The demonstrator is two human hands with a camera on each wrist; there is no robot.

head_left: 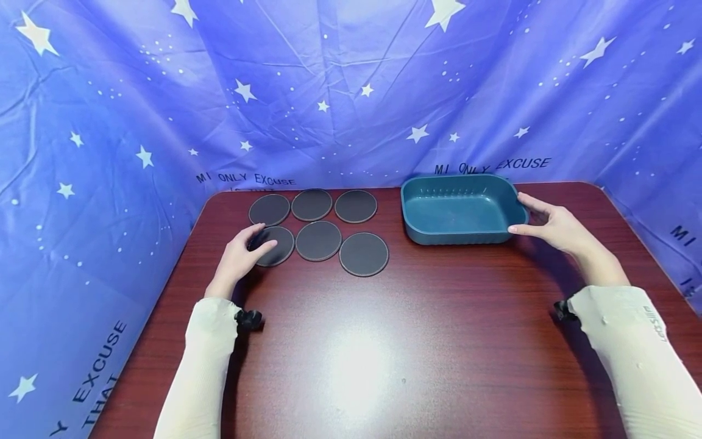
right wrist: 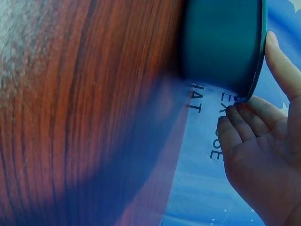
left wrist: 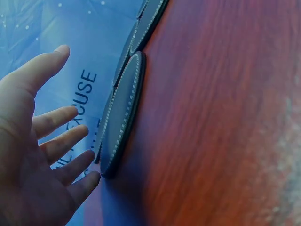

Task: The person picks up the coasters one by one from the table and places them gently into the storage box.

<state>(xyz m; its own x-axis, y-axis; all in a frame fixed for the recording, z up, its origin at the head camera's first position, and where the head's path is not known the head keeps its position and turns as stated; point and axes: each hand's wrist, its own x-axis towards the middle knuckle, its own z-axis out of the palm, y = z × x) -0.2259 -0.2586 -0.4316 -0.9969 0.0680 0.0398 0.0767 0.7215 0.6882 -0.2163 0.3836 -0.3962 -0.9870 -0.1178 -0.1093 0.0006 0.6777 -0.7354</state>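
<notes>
In the head view, several round dark coasters with stitched edges lie flat in two rows at the table's left. My left hand (head_left: 239, 255) hovers at the front-left coaster (head_left: 281, 247), fingers spread and holding nothing; the left wrist view shows its fingertips beside a coaster (left wrist: 123, 113). On the right stands a teal rectangular bin (head_left: 460, 239) with rounded corners and nothing inside. Its right end is between the thumb and fingers of my right hand (head_left: 556, 227), which touch it near the rim. In the right wrist view the fingers look relaxed against the bin's wall (right wrist: 223, 47).
The dark red wooden table (head_left: 307, 341) has a bright glare patch at its middle. A blue star-patterned cloth (head_left: 340, 140) hangs behind and along both sides, close to the table's edges. Small black devices are strapped at both wrists.
</notes>
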